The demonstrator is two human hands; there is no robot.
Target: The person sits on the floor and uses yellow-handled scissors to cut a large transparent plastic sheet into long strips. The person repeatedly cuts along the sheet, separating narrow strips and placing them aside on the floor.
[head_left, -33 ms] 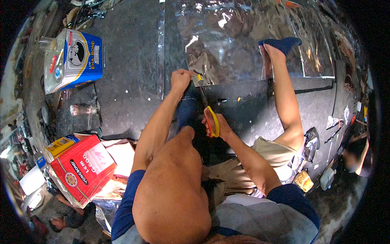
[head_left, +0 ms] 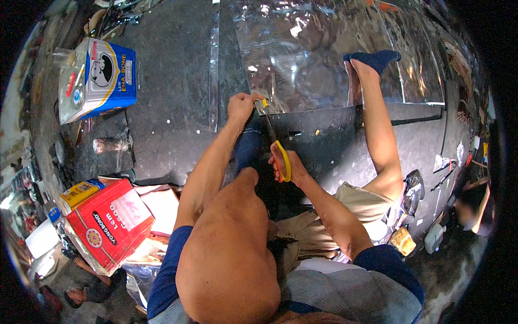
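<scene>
A large shiny, mirror-like sheet (head_left: 318,75) lies on the dark floor in front of me. My left hand (head_left: 241,108) is closed, its fingertips pinching the near left corner of the sheet. My right hand (head_left: 295,168) is wrapped round scissors (head_left: 282,162) with yellow and orange handles. Their blades point away from me and reach the sheet's corner, close to my left fingertips. A small yellow mark shows beside the blade tips. Whether the blades are apart is too small to tell.
My socked foot (head_left: 380,58) rests on the sheet at the right. A narrow shiny strip (head_left: 214,70) lies left of the sheet. Further left stand a blue and white can (head_left: 116,81), a clear jar (head_left: 110,144) and a red box (head_left: 108,227). Another person (head_left: 469,208) is at the far right.
My left fingertips have shifted slightly right, closer to the scissor blades. My right hand and the sheet look almost unmoved.
</scene>
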